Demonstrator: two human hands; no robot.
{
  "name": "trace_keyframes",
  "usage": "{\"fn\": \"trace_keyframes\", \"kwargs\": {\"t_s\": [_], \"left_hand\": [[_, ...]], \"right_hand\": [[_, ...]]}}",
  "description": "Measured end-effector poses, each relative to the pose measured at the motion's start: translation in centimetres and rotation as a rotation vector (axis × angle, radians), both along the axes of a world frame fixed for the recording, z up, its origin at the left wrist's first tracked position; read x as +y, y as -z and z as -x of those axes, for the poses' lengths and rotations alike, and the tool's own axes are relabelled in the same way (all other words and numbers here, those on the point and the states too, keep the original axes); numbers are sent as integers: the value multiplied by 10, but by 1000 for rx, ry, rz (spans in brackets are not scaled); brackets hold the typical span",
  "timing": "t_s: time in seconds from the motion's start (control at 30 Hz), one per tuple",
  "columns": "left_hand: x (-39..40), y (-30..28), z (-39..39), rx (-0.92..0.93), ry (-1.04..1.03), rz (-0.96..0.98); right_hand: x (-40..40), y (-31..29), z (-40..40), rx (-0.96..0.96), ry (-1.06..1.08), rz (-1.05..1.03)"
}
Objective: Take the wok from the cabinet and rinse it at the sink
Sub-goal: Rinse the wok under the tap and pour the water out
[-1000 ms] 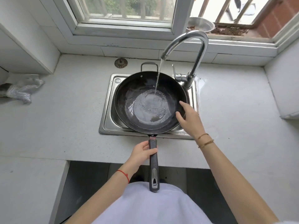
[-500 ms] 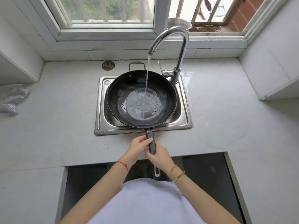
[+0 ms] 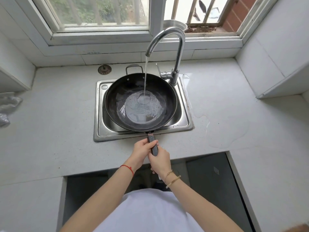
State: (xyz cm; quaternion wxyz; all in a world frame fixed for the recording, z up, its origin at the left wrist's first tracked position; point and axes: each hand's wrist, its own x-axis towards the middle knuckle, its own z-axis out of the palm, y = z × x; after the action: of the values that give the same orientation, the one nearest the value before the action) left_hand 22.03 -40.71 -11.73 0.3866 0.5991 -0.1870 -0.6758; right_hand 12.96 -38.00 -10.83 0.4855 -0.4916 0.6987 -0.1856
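A black wok sits over the steel sink, filling most of the basin. Water runs from the curved chrome tap into the wok's middle, where a shallow pool has gathered. The wok's dark handle points toward me over the counter's front. My left hand grips the handle close to the wok. Just behind it, my right hand grips the same handle and hides its end.
The white counter wraps round the sink, with a wet patch at the right. A round drain strainer lies behind the sink. Crumpled silver material lies at the far left. A white wall cabinet juts in on the right.
My right hand left the wok's right rim and took hold of the handle behind my left hand. More water has collected in the wok.
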Motion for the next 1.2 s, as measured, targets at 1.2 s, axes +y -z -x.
{"fn": "trace_keyframes", "kwargs": {"t_s": [1.2], "left_hand": [[13,-34,15,166,-187,62]], "right_hand": [[8,-39,18,134,-132,175]]}}
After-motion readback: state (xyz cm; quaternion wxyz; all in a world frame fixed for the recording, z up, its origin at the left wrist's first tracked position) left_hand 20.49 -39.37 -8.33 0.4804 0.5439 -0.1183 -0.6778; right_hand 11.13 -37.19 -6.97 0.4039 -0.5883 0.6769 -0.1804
